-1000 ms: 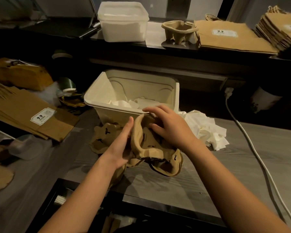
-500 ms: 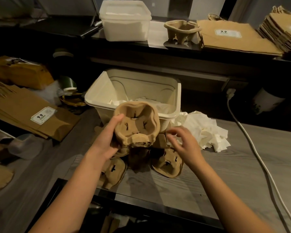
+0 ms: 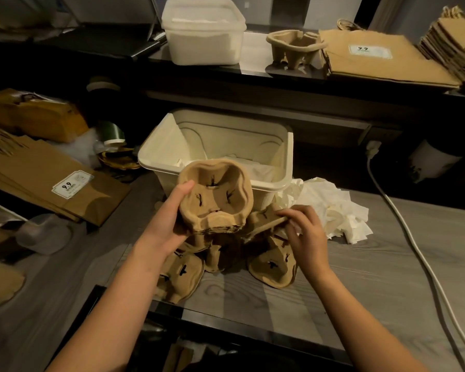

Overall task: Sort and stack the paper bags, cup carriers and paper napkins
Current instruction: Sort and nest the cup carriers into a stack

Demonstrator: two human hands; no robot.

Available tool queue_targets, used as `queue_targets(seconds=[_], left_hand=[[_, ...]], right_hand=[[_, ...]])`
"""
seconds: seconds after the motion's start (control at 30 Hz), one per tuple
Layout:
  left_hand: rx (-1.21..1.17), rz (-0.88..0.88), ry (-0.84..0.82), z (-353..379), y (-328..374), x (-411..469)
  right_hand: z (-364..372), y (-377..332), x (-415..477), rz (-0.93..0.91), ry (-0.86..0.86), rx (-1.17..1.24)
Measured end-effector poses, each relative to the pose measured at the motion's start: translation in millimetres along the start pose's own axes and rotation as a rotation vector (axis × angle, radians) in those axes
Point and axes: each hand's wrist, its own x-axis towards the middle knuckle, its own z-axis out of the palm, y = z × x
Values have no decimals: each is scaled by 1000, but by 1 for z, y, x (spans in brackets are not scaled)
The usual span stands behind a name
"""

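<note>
Right of the napkin heap (image 3: 333,213), I note bare grey counter (image 3: 387,277), crossed by a white cable (image 3: 371,167). Loose cup carriers (image 3: 183,275) lie before the cream bin (image 3: 156,157). Left hand (image 3: 164,224) grips a raised carrier (image 3: 215,194), thumb on its rim. Right hand (image 3: 306,234) pinches a second carrier (image 3: 266,224) by its edge, just beside.

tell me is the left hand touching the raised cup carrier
Touching. The head view shows the left hand gripping the raised cup carrier, thumb pressed on its rim.
</note>
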Motion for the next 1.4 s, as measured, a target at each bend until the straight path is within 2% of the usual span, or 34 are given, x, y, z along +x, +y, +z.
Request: queue_targets(seconds=[0.17,0.27,0.47,0.53,0.63,0.73,0.83,0.9,1.03,1.17,1.4], left_hand=[[1,15,-20,-1,-1,1],[5,24,-37,-1,-2,0],[-25,-45,-70,6,-14,2],[-26,-74,-117,8,-18,1],[-14,-124,-98,12,-21,1],[42,-160,-123,13,-22,2],[140,-172,-157,14,-25,0],[158,-175,-161,17,-28,-3],[152,-189,-177,24,-28,-8],[166,-262,-183,23,-30,-7],[229,-249,-148,21,-36,-7]], right_hand=[[-28,-24,22,98,205,245],[-41,-42,34,198,229,436],[-47,-79,56,342,-104,514],[-45,-84,60,367,-162,498],[-41,-86,62,389,-219,483],[-42,-85,66,300,-321,402],[-48,-90,78,158,-615,267],[-48,-95,85,80,-715,153],[-44,-101,93,94,-640,74],[-41,-103,97,-59,-699,-38],[-26,-95,86,-223,-611,-152]])
